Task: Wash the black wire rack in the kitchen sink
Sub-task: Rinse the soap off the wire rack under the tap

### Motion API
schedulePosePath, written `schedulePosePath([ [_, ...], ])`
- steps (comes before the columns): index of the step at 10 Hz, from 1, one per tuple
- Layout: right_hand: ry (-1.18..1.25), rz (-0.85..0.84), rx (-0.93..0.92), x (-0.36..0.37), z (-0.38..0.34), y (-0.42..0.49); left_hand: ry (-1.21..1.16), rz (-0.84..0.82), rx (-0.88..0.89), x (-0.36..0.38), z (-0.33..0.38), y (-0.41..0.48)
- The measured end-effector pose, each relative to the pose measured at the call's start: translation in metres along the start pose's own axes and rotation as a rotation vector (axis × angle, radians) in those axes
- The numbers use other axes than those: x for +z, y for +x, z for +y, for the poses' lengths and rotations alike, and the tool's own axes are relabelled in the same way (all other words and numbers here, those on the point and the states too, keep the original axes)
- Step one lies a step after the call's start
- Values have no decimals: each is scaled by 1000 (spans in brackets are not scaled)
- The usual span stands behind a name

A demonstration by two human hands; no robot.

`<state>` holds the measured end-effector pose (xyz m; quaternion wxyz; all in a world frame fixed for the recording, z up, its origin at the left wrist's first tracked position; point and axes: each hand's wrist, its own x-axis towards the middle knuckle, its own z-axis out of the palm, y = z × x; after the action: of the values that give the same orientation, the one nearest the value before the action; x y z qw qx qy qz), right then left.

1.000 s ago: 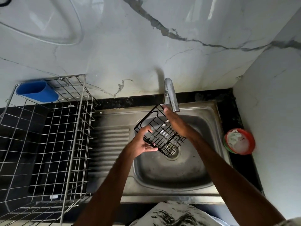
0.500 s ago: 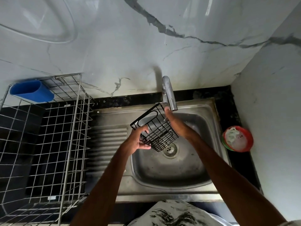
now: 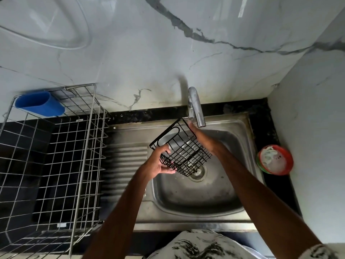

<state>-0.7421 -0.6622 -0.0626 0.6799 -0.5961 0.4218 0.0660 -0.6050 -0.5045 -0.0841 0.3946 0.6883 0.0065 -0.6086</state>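
Left hand (image 3: 160, 162): grips the near-left corner of the black wire rack (image 3: 183, 156), fingers curled under the wires, thumb on top.
Right hand (image 3: 204, 142): fingers straight, laid along the rack's right edge; thumb hidden.
Black wire rack: held between both hands, tilted, far end raised, low end just over the drain (image 3: 198, 172); clear of the basin floor.
Tap (image 3: 195, 107): chrome, its spout just beyond the right hand's fingertips, beside the rack's far corner.
Sink (image 3: 196, 199): steel basin, directly below both hands.
Drainboard (image 3: 127, 156): ribbed steel, just left of the left hand.
Steel wire basket (image 3: 85, 146): tall, open grid, well left of the left hand, standing on the desk (image 3: 261, 116).
Blue holder (image 3: 39, 104): hung on the basket's far rim.
Red bowl (image 3: 274, 160): white contents, on the desk, right of the right forearm, apart from it.
Wall (image 3: 140, 53): white marble with grey veins, beyond the tap.
Patterned cloth (image 3: 201, 246): black-and-white, nearer than both forearms.
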Motion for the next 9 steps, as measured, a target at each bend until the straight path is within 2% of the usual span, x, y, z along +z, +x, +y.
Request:
schedulePosePath([
  [1, 23, -30, -132, 8, -5, 16, 28, -1, 110, -3, -3, -2],
  [2, 15, -20, -38, -1, 17, 30, -135, 27, 49, -6, 1, -2],
  [3, 28, 113, 163, -16, 54, 44, -298, 43, -42, -7, 1, 2],
  [4, 29, 239, 219, -16, 72, 51, -446, 33, -127, 0, 0, 8],
  [5, -133, 502, 119, -1, 69, 54, -589, -17, -181, 11, -7, 10],
  [6, -415, 652, -128, 26, 67, 49, -628, -89, -186, 31, -2, 4],
  [7, -435, 607, -400, 60, 56, 35, -692, -36, -203, 45, 7, -2],
  [8, -599, 463, -693, 78, 51, 23, -680, -49, -166, 53, 12, -9],
  [9, -600, 397, -746, 65, 64, 24, -694, -36, -154, 53, 10, -12],
])
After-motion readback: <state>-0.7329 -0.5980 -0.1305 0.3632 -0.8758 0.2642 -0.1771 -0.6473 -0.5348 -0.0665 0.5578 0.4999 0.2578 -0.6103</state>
